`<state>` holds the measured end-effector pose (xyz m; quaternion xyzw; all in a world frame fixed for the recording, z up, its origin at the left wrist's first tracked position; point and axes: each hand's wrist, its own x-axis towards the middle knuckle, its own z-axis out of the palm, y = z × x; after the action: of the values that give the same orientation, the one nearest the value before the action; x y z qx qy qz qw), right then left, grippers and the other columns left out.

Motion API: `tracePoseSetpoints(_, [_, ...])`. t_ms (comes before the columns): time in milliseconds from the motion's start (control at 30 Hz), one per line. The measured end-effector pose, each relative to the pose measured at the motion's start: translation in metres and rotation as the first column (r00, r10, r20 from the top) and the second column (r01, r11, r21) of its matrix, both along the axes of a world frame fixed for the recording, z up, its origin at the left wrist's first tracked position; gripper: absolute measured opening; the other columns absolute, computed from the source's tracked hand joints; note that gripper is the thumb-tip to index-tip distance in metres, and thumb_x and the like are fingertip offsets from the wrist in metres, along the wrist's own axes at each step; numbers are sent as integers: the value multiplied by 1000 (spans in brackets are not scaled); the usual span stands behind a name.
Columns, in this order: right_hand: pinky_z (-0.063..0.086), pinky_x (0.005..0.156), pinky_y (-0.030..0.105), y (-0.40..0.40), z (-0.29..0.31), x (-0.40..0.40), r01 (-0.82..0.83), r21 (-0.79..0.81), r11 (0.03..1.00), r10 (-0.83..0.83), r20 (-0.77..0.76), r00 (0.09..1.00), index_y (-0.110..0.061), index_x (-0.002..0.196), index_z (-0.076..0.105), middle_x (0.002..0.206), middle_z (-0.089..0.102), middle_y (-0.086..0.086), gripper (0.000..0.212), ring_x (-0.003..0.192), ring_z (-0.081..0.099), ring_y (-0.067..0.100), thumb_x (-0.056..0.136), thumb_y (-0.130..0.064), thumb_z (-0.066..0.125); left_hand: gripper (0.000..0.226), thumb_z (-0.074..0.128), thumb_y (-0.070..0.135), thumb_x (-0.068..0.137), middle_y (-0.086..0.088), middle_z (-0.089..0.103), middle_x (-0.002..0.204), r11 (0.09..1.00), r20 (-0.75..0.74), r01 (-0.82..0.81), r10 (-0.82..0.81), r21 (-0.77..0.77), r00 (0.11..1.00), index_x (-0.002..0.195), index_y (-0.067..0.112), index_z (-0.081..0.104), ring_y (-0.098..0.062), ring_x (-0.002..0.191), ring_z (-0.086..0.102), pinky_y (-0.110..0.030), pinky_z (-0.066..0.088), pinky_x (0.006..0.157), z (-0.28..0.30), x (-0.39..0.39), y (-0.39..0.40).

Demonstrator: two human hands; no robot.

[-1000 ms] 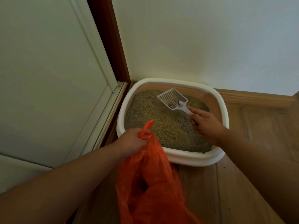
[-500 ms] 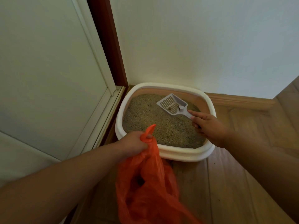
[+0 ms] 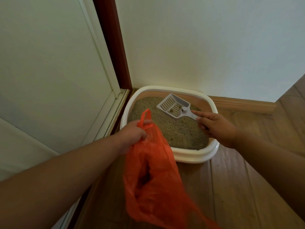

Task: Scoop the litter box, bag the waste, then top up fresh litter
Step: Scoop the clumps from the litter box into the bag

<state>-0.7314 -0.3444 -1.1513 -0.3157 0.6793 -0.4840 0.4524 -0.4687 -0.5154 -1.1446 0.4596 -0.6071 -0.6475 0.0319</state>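
The right hand (image 3: 216, 128) grips the handle of a white slotted litter scoop (image 3: 174, 105), fingers curled round it and the index finger laid along the top. The scoop's head reaches up and to the left of that hand, raised above the litter (image 3: 168, 128), with a few small brown clumps (image 3: 172, 110) lying on its slots near the handle end. Below the hand sits the litter box (image 3: 196, 156), a cream tray with a rolled rim, filled with tan granules and tucked into the corner of the room on the wooden floor (image 3: 231, 187).

The left hand (image 3: 132, 133), to the left of the right one and at the box's near left rim, holds an orange plastic bag (image 3: 153, 179) by one handle loop, which sticks up above the fist. The bag hangs down from the hand toward the floor, its mouth partly gaping. Left of this hand stands a pale door (image 3: 49, 71) in a dark red frame (image 3: 113, 43); a white wall (image 3: 206, 47) rises behind the box.
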Motion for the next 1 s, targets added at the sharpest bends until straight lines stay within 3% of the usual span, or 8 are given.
tracePoseSetpoints(100, [27,55,31,-1,11,-2,5,-26,1000,-5,4,1000,-29,133,67,64,42,-2,37,57,32,14,104,-13,50,82,55,-19,75,-17,63,133,994,-67,-58,65,95,996,136,34,65,-40,111,71,-59,56,100,2,1,-8])
tracePoseSetpoints(233, [23,54,31,-1,30,-5,-43,-62,997,42,-11,999,-26,127,71,63,36,0,38,57,27,15,102,-7,50,85,49,-24,71,-19,63,135,979,-137,-91,117,180,984,134,30,66,-40,117,68,-58,55,102,5,1,-13])
tracePoseSetpoints(400, [21,50,28,1,47,-4,-154,-54,987,152,-49,987,-19,127,72,62,32,4,39,55,25,16,101,0,50,84,48,-26,70,-19,68,134,982,-172,-65,96,178,980,135,24,68,-38,119,68,-58,53,105,9,2,-14])
tracePoseSetpoints(533, [22,50,30,6,60,-3,-301,42,953,303,-87,949,-23,121,76,59,36,4,39,53,26,16,100,1,52,81,39,-28,77,-13,74,125,987,-171,-31,58,159,984,137,19,64,-30,115,72,-53,53,105,17,1,-9])
tracePoseSetpoints(700, [33,52,28,3,75,12,-554,257,792,609,-251,753,-35,120,75,69,43,14,39,60,34,22,99,-8,58,82,35,-29,79,-9,73,129,985,-156,-36,63,168,986,138,21,63,-30,114,73,-52,51,106,19,0,-10])
tracePoseSetpoints(833, [40,62,31,-11,81,33,-601,385,701,713,-409,570,-44,115,75,75,64,13,28,63,46,15,97,-25,65,84,31,-30,77,-9,73,130,980,-173,-66,99,187,980,136,19,65,-31,123,68,-51,49,110,18,-4,-12])
tracePoseSetpoints(1000, [49,70,24,-27,92,72,-549,576,605,795,-473,380,-35,116,77,82,75,-14,26,61,58,-1,96,-31,61,86,29,-29,76,-11,69,136,977,-201,-47,90,209,975,142,17,60,-33,130,62,-31,61,74,20,-6,-10])
